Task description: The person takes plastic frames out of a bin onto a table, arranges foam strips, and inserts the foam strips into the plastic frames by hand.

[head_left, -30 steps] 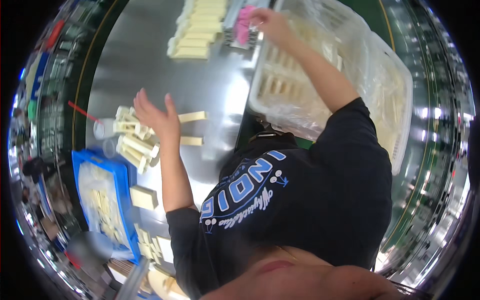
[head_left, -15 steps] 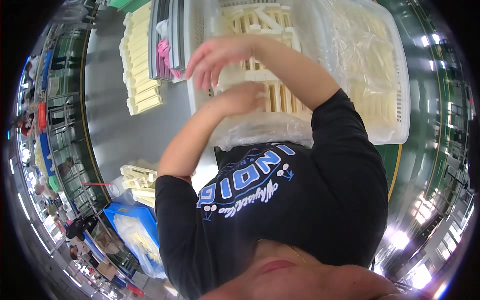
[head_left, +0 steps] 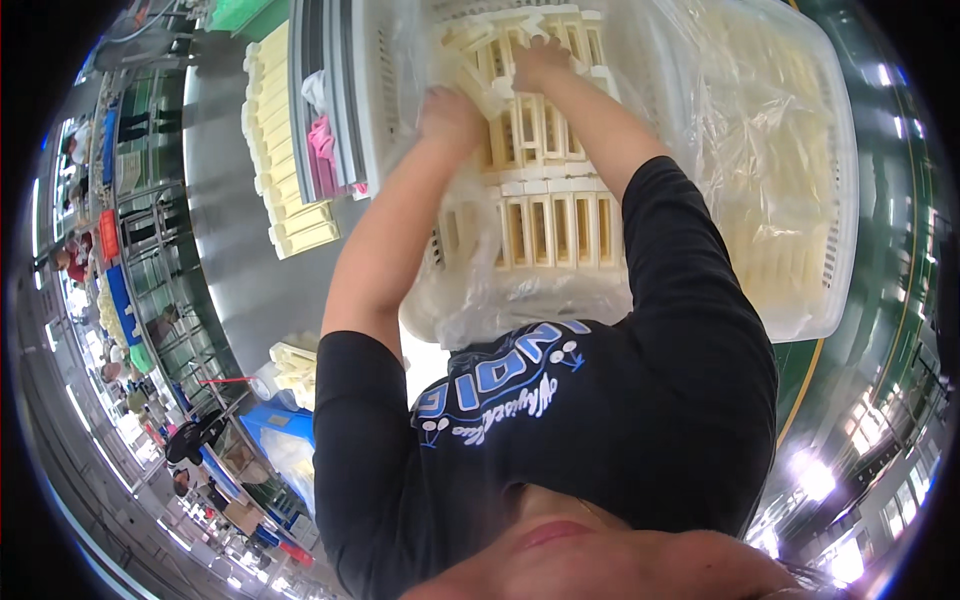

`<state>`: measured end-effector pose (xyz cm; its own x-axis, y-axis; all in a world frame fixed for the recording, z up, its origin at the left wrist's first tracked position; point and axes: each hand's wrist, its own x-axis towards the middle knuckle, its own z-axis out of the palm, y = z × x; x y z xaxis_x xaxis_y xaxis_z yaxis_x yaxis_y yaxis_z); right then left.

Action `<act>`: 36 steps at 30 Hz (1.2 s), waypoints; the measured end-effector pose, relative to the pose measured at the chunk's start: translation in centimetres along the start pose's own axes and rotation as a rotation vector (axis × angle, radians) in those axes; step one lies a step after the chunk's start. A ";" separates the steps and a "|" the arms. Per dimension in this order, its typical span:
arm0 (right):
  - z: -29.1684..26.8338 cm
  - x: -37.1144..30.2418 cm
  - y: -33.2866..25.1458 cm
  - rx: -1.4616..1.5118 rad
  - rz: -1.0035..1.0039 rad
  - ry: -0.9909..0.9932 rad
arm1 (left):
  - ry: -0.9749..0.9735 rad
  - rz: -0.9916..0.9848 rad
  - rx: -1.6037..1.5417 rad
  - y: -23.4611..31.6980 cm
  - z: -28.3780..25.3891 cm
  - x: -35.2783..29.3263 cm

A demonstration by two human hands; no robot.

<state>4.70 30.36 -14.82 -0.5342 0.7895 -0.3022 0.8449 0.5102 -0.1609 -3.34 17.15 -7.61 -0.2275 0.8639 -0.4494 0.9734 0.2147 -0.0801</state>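
Observation:
Both my hands reach into a white crate (head_left: pixel 385 120) lined with clear plastic film, where cream slotted plastic frames (head_left: pixel 545 225) lie in rows. My right hand (head_left: pixel 541 66) is at the far part, its fingers bent over the end of a cream plastic frame (head_left: pixel 530 24). My left hand (head_left: pixel 452 118) is at the crate's left side, beside a tilted cream piece (head_left: pixel 482 92). Its fingers are blurred and partly hidden, so I cannot tell whether they grip that piece.
On the right stands another white crate (head_left: pixel 845 200), its cream parts under clear film (head_left: pixel 730 130). A stack of cream parts (head_left: pixel 285 150) lies on the metal table (head_left: pixel 235 200) at left, beside grey panels (head_left: pixel 325 60) with a pink cloth (head_left: pixel 320 140). A blue bin (head_left: pixel 270 425) stands lower left.
My hands have moved from above the crate's middle farther in and apart, down onto the frames. The near row of frames is now uncovered to view.

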 end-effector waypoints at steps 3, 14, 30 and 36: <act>-0.2 -0.2 -0.8 0.061 -0.081 -0.004 | 0.191 -0.018 -0.360 -1.5 0.3 3.6; 1.9 3.3 -5.4 0.793 0.189 0.082 | 0.487 -0.409 -0.813 -2.5 4.1 8.9; 3.0 7.5 2.6 0.861 0.321 0.362 | 0.334 -0.326 -1.626 -5.1 9.5 12.9; 2.2 5.5 2.8 0.616 0.335 0.304 | 0.329 -0.259 -1.371 -5.2 10.7 13.6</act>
<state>4.18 35.34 -19.00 -0.1556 0.9731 -0.1700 0.7780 0.0147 -0.6280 -11.17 22.89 -22.87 -0.5715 0.7567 -0.3176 0.1530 0.4785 0.8647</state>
